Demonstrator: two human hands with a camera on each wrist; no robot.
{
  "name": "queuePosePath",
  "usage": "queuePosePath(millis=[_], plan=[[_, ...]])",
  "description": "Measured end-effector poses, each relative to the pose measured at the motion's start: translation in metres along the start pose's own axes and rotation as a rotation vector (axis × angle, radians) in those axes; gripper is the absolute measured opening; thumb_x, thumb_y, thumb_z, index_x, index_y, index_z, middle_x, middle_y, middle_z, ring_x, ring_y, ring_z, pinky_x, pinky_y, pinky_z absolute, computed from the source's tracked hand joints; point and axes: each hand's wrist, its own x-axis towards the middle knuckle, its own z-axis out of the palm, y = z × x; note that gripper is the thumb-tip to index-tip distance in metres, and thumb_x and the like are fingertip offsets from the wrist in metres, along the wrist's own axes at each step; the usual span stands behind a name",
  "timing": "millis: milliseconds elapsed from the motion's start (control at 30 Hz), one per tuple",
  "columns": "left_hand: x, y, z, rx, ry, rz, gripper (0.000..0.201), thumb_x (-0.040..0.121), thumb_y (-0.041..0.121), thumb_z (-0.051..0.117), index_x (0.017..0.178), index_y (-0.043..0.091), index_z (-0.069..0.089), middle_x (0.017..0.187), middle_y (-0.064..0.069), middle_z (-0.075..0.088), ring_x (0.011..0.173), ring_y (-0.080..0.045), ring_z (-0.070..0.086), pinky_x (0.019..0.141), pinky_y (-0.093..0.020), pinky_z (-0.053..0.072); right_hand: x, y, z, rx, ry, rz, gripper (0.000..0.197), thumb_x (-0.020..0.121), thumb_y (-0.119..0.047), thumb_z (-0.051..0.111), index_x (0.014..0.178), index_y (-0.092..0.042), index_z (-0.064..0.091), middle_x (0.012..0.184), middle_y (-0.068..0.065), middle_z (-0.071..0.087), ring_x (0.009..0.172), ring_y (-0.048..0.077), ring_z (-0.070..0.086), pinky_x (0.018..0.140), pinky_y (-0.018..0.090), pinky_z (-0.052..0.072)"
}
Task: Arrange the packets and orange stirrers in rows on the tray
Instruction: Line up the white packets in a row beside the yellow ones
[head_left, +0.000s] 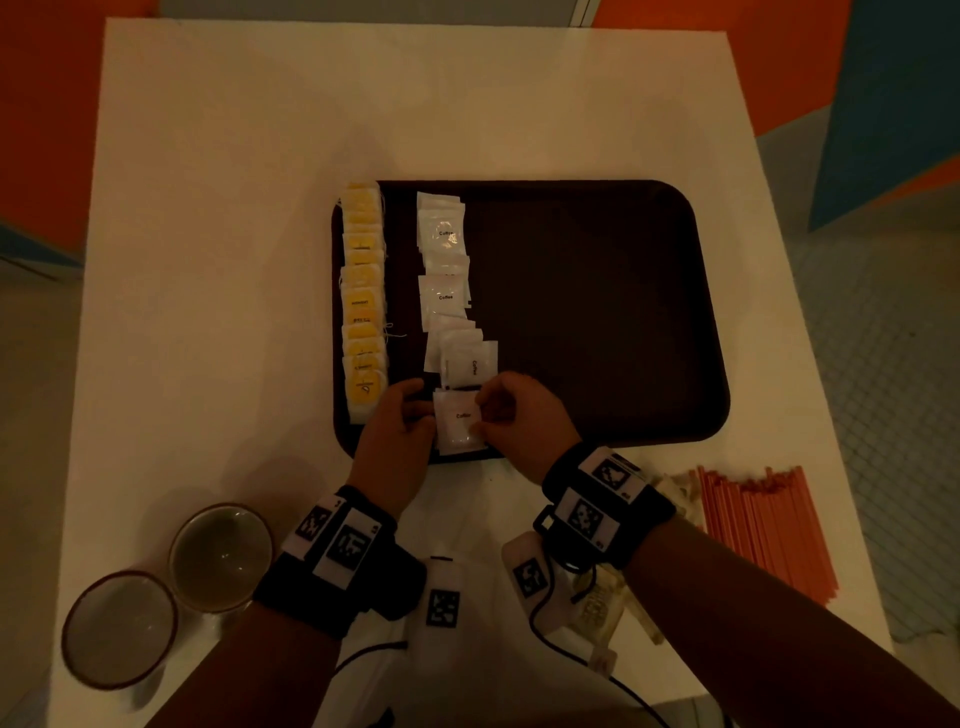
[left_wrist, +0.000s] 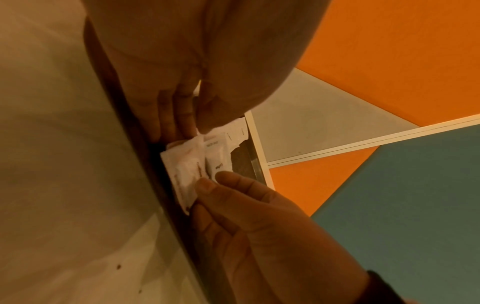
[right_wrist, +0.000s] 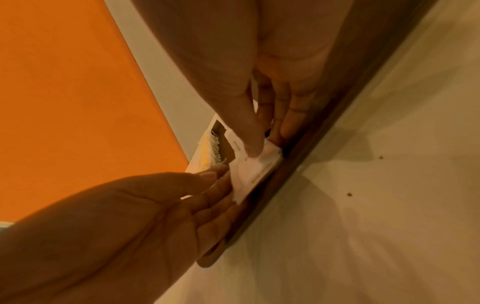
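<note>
A dark brown tray (head_left: 597, 312) lies on the white table. A row of yellow packets (head_left: 363, 296) runs along its left edge. Beside it runs a row of overlapping white coffee packets (head_left: 447, 291). At the near end of that row both hands hold one white coffee packet (head_left: 460, 423) low over the tray. My left hand (head_left: 423, 415) pinches its left edge, and my right hand (head_left: 480, 415) pinches its right edge. In the right wrist view the thumb of the right hand (right_wrist: 265, 144) lies on top of the packet (right_wrist: 249, 170). A bundle of orange stirrers (head_left: 763, 530) lies on the table, right of the tray.
Two cups (head_left: 221, 556) (head_left: 119, 626) stand at the table's near left corner. Some brownish packets (head_left: 597, 608) lie under my right forearm near the front edge. The tray's right half is bare. Orange and blue panels surround the table.
</note>
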Motion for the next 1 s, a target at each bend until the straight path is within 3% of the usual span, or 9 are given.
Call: queuePosePath(millis=[133, 267, 433, 533, 633, 733, 833, 1000], plan=[[0.003, -0.001, 0.000, 0.079, 0.011, 0.016, 0.043, 0.087, 0.006, 0.056, 0.127, 0.015, 0.043, 0.095, 0.001, 0.054, 0.079, -0.005, 0.051, 0.064, -0.015, 0.041, -0.003, 0.000, 0.002, 0.051, 0.013, -0.020, 0.022, 0.076, -0.010, 0.069, 0.087, -0.022, 0.054, 0.112, 0.001, 0.050, 0.091, 0.009, 0.056, 0.072, 0.014, 0.046], [0.003, -0.003, -0.001, 0.112, 0.015, 0.029, 0.031, 0.086, 0.012, 0.059, 0.115, 0.014, 0.052, 0.094, 0.004, 0.057, 0.086, -0.010, 0.056, 0.067, -0.015, 0.044, -0.006, 0.001, 0.003, 0.021, 0.010, -0.054, 0.014, 0.080, -0.014, 0.067, 0.090, -0.019, 0.058, 0.106, -0.001, 0.053, 0.078, -0.001, 0.051, 0.063, 0.008, 0.041], [0.007, 0.001, -0.004, 0.166, 0.038, 0.067, 0.009, 0.086, 0.014, 0.059, 0.091, 0.019, 0.054, 0.081, 0.012, 0.053, 0.077, -0.005, 0.051, 0.064, -0.015, 0.041, 0.006, 0.001, -0.012, -0.024, 0.175, -0.062, 0.011, 0.083, -0.018, 0.063, 0.089, -0.021, 0.055, 0.109, -0.001, 0.045, 0.083, 0.002, 0.049, 0.073, 0.010, 0.041], [0.013, 0.004, -0.003, 0.211, 0.034, 0.083, 0.005, 0.087, 0.014, 0.058, 0.091, 0.015, 0.056, 0.083, 0.005, 0.055, 0.082, -0.012, 0.053, 0.065, -0.017, 0.041, 0.018, -0.003, -0.016, -0.101, 0.107, -0.062, 0.011, 0.084, -0.022, 0.063, 0.095, -0.021, 0.061, 0.115, 0.000, 0.046, 0.099, 0.010, 0.048, 0.086, 0.020, 0.039], [0.017, 0.005, -0.002, 0.269, 0.011, 0.087, 0.007, 0.087, 0.012, 0.057, 0.093, 0.011, 0.057, 0.087, 0.003, 0.054, 0.083, -0.011, 0.050, 0.064, -0.015, 0.036, 0.028, -0.008, -0.017, -0.137, 0.087, -0.069, 0.008, 0.083, -0.021, 0.063, 0.091, -0.018, 0.064, 0.106, 0.001, 0.057, 0.096, 0.012, 0.051, 0.085, 0.024, 0.042], [0.016, 0.006, -0.003, 0.315, 0.000, 0.104, 0.005, 0.087, 0.011, 0.056, 0.092, 0.014, 0.055, 0.081, 0.009, 0.051, 0.077, -0.006, 0.048, 0.060, -0.010, 0.033, 0.030, -0.013, -0.021, -0.138, 0.113, -0.109, 0.004, 0.083, -0.017, 0.063, 0.086, -0.015, 0.062, 0.096, 0.000, 0.060, 0.088, 0.010, 0.053, 0.076, 0.019, 0.041], [0.014, 0.004, -0.004, 0.327, -0.003, 0.109, 0.010, 0.088, 0.007, 0.053, 0.096, 0.008, 0.058, 0.089, 0.001, 0.054, 0.085, -0.012, 0.050, 0.069, -0.018, 0.037, 0.029, -0.019, -0.025, -0.129, 0.132, -0.195, 0.009, 0.084, -0.007, 0.058, 0.088, -0.014, 0.054, 0.090, -0.001, 0.058, 0.082, 0.011, 0.055, 0.068, 0.014, 0.044], [0.014, 0.002, -0.004, 0.315, -0.009, 0.098, 0.006, 0.088, 0.008, 0.054, 0.092, 0.012, 0.057, 0.089, 0.000, 0.056, 0.085, -0.014, 0.052, 0.074, -0.025, 0.039, 0.032, -0.026, -0.029, -0.246, 0.061, -0.290, 0.008, 0.087, -0.009, 0.054, 0.093, -0.014, 0.053, 0.096, 0.004, 0.061, 0.088, 0.016, 0.059, 0.080, 0.028, 0.051]])
